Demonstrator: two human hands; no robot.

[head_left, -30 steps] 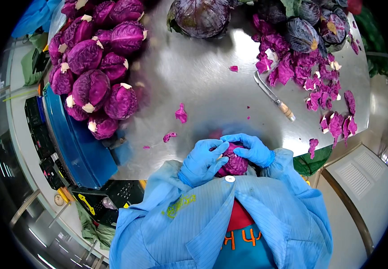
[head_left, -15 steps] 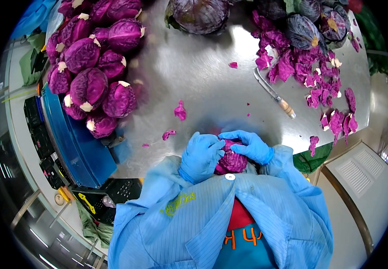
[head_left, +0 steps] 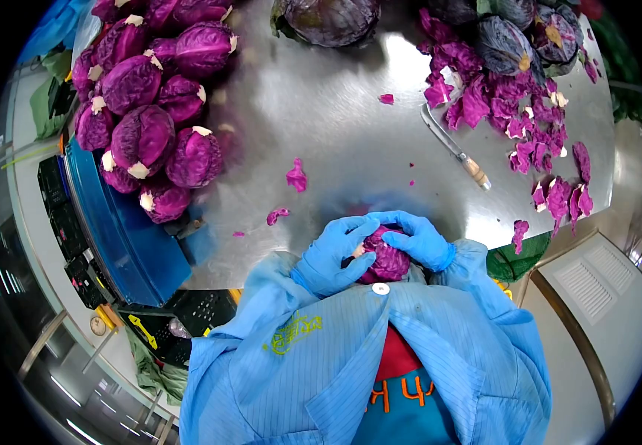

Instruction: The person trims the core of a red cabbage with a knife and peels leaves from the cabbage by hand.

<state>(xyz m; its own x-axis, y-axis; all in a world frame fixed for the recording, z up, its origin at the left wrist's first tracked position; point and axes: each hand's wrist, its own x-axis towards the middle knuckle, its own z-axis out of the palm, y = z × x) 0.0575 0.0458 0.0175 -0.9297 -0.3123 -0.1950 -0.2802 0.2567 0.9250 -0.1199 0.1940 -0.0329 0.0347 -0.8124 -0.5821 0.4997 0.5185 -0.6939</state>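
Observation:
A red cabbage (head_left: pixel 389 261) is held close to my chest at the table's near edge, its purple leaves showing between my gloves. My left hand (head_left: pixel 338 254), in a blue glove, curls around its left side, with a pale patch of the cabbage by the fingers. Over the top and right side bends my right hand (head_left: pixel 419 239), also gloved, its fingers against the leaves. The fingertips of both hands come close together above the cabbage. Beyond them on the table lies a knife (head_left: pixel 454 147) with a wooden handle, apart from both hands.
Trimmed red cabbages (head_left: pixel 143 141) are piled at the left, above a blue bin (head_left: pixel 117 230). Darker untrimmed cabbages (head_left: pixel 506 48) sit at the back right, beside torn purple leaves (head_left: pixel 536 141). Another dark cabbage (head_left: pixel 326 18) stands at the back of the metal table (head_left: pixel 336 119).
My left hand has shifted slightly and its fingers now lie lower across the cabbage, which appears turned, with a pale patch showing. My right hand stays on it.

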